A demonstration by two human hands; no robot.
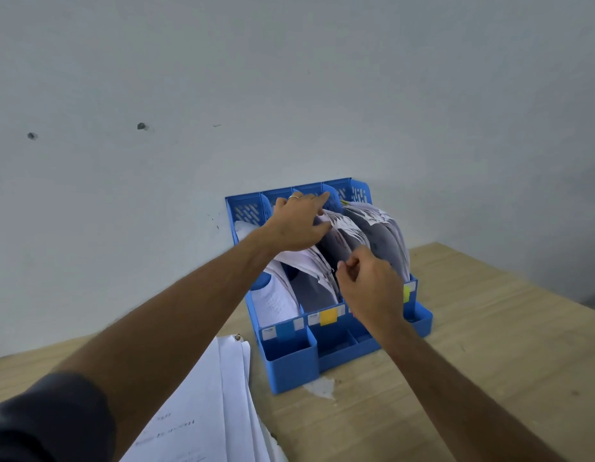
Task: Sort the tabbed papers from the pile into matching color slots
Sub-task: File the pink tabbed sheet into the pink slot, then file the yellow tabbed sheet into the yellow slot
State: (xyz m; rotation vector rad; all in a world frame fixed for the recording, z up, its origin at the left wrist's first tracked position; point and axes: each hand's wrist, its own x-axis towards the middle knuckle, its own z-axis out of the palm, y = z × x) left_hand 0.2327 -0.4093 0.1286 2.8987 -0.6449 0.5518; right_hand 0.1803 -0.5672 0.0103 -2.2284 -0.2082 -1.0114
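Note:
A blue file organiser [289, 365] with several slots stands against the wall, its slots full of leaning white papers [279, 300]. Colour labels mark the slot fronts: blue [285, 329], orange-yellow [328, 317] and yellow-green [406, 292]. My left hand [297, 221] lies over the paper tops near the middle slots, fingers stretched toward the back dividers and the thumb against the sheets. My right hand [369, 288] is in front of the third slot, fingers curled and pinching at paper edges; it hides that slot's label. The pile of white papers [206, 411] lies at the lower left.
The organiser and pile sit on a light wooden table [472, 345]. A pale wall [289, 95] rises right behind the organiser. A whitish patch [321, 386] marks the wood in front of the organiser. My forearms cross the near table.

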